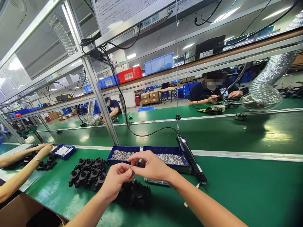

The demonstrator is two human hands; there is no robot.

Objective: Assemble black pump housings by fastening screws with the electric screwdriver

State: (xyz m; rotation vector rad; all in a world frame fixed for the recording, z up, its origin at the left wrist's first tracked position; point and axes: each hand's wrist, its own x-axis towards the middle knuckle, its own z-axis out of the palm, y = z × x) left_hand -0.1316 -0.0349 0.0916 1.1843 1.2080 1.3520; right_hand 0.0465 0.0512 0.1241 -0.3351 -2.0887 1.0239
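My left hand (118,179) and my right hand (151,164) meet fingertip to fingertip at the middle of the bench. Both pinch closed around something too small to make out. Just below them sit black plastic housings (139,194), partly covered by my left hand. More black housings (88,172) stand grouped to the left. Behind my hands are two blue bins: the left bin (110,159) holds small metal screws (120,154), the right bin (163,149) small shiny metal parts (171,159). A black electric screwdriver (192,160) leans against the right bin's end.
A co-worker's hands (44,151) are at the left, by a blue tray (63,152). Beyond the bench runs a green belt (151,134); a metal post (99,94) rises there. The screwdriver's cable (146,135) loops behind the bins. Another person (213,88) works opposite.
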